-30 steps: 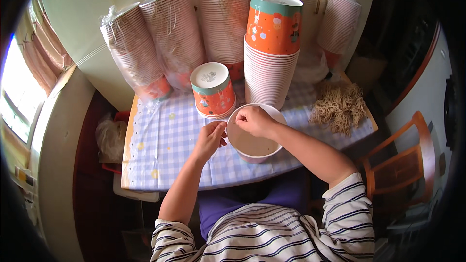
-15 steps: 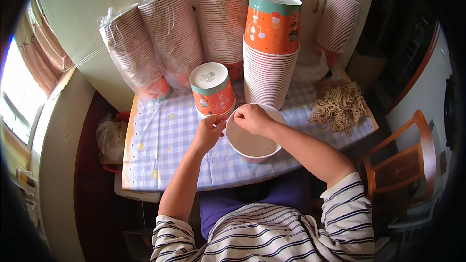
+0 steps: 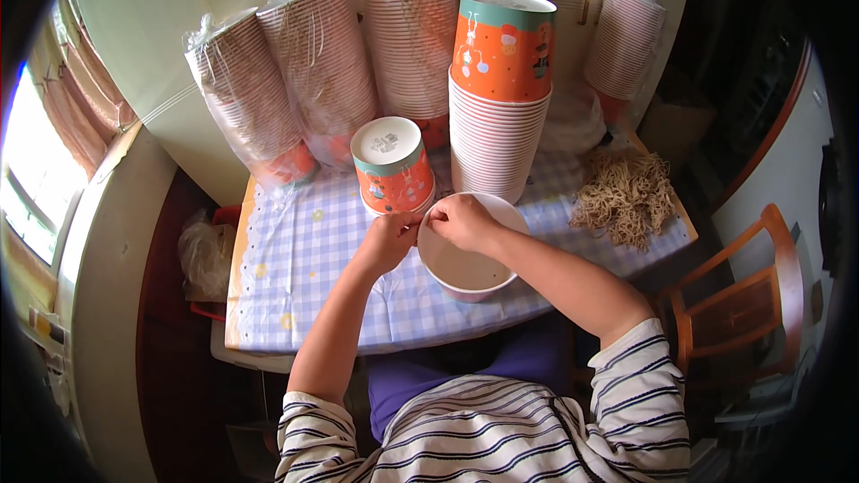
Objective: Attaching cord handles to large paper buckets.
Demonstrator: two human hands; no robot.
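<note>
An open white paper bucket [image 3: 470,273] stands upright near the front of the table, mouth toward me. At its left rim my left hand [image 3: 390,240] is closed in a pinch on the outside. My right hand [image 3: 461,222] reaches over the mouth, its fingers pinched together at the inside of the same wall. The fingertips of both hands nearly meet there; whatever is between them is too small to make out. Just behind sits an upside-down orange and green paper bucket [image 3: 394,181], stacked on another rim. A tall stack of nested upside-down buckets [image 3: 499,139] rises behind the open one.
Several plastic-wrapped bucket stacks [image 3: 318,63] line the back, with one more wrapped stack [image 3: 624,45] at the far right. A heap of tan cords [image 3: 624,199] lies on the right of the checked tablecloth [image 3: 304,268]. A wooden chair [image 3: 738,304] stands right of the table.
My left hand has turned slightly and come closer to the right fingertips at the bucket's rim. The right hand has hardly moved, and the bucket stays in place.
</note>
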